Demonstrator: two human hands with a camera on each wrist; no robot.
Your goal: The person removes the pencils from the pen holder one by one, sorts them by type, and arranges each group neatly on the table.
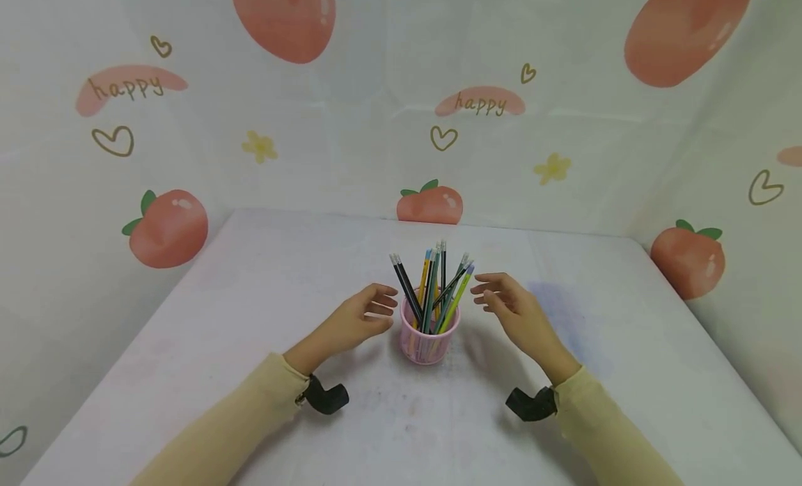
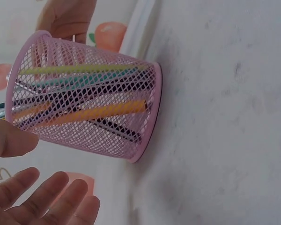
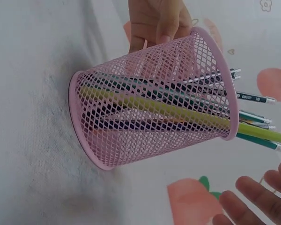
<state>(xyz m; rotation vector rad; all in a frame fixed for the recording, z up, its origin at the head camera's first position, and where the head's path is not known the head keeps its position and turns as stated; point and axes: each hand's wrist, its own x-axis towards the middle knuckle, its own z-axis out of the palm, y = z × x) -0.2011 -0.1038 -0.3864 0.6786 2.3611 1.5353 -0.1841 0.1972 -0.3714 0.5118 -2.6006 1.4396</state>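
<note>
Wht backdrop (image 1: 376, 152) w/ fruit prints (image 1: 429, 206) stands behind pale tbl (image 1: 301, 270)

Pink mesh cup (image 1: 430, 349), round-rimmed, stands upright on pale tabletop (image 1: 413, 444). Holds a loose bundle of pencils (image 1: 431, 291): black, dark green, orange, one lime; most eraser-end up, tilted various ways above the rim.

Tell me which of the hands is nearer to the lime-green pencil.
Right. The right hand is just to the right of the upper end of the lime-green pencil; the left hand is farther off, on the opposite side of the pink mesh cup.
</note>
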